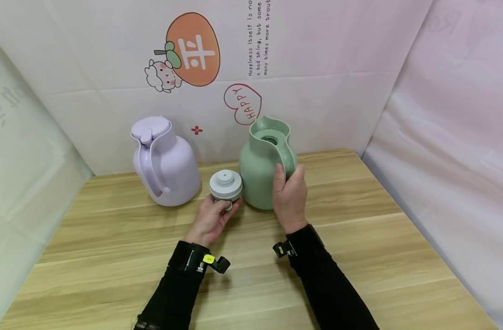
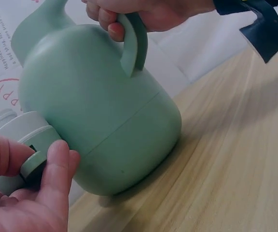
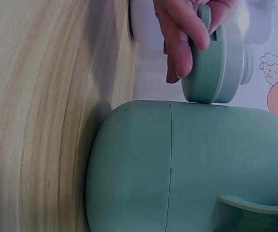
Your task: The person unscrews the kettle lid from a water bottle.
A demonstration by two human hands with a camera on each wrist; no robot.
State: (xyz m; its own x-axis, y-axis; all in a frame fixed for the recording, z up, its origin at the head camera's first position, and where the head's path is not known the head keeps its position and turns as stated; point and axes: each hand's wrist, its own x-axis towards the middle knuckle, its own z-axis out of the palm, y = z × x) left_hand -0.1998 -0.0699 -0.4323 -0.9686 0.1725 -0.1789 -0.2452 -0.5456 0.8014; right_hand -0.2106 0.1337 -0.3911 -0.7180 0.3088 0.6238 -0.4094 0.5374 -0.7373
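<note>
A green thermos jug (image 1: 257,172) stands upright on the wooden table, its round mouth (image 1: 271,139) uncovered at the top. My right hand (image 1: 290,197) grips the jug's handle (image 2: 134,46), fingers wrapped round it. Close beside the jug's left side, my left hand (image 1: 212,220) holds a jug lid (image 1: 225,184) upside down, its pale grey stopper side facing up. Thumb and fingers pinch the lid's small green tab (image 2: 33,164). In the right wrist view the lid's green rim (image 3: 201,72) lies right at the jug's wall.
A lilac thermos jug (image 1: 174,169) with its lid on stands to the left on the table (image 1: 123,256). Behind the table hangs a white printed cloth (image 1: 325,55), with more white cloth (image 1: 453,151) along both sides.
</note>
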